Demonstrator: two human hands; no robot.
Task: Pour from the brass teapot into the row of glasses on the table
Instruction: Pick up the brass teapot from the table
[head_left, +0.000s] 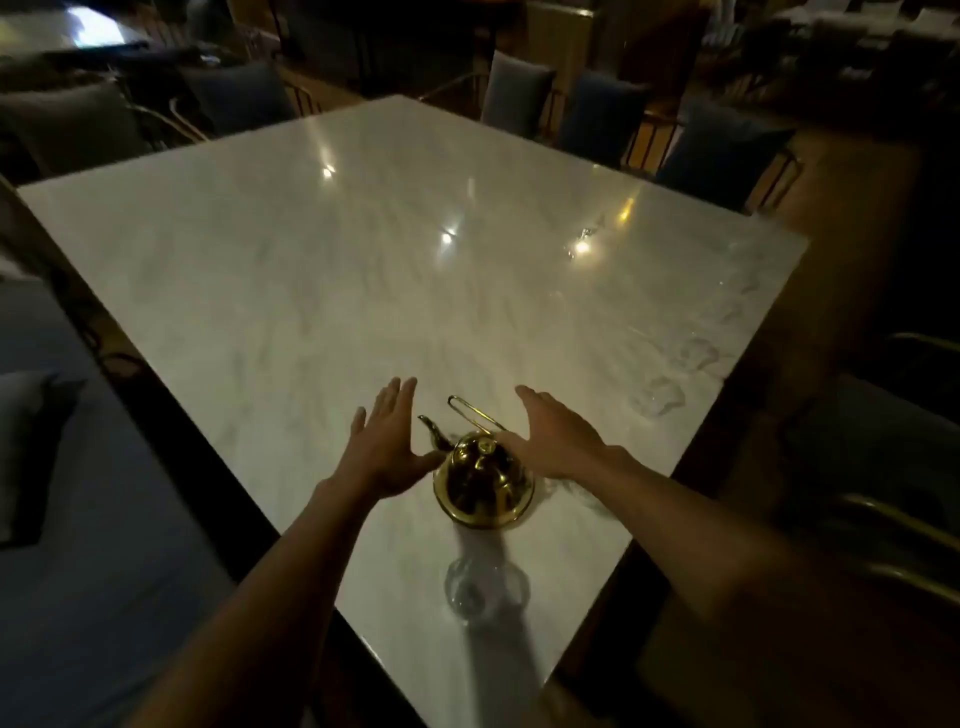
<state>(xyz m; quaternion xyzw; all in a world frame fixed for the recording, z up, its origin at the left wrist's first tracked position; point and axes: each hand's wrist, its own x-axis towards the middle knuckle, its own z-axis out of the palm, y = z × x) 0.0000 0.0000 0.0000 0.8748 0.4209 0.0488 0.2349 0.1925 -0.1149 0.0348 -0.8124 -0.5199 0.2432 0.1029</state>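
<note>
A brass teapot (483, 483) stands on the white marble table (363, 249) near its front corner, spout pointing left and away, wire handle raised behind the lid. My left hand (387, 441) hovers flat and open just left of the spout. On the pot's right side, my right hand (556, 441) is spread open close to the handle. Neither hand grips the pot. A clear glass (485, 587) stands just in front of the teapot. Several more clear glasses (657, 400) run in a faint row along the table's right edge, blurred and hard to make out.
Blue-cushioned chairs (519, 93) with metal frames line the far and right sides. A blue bench seat (78, 467) with a cushion lies along the left. The room is dim, with lamp reflections on the tabletop.
</note>
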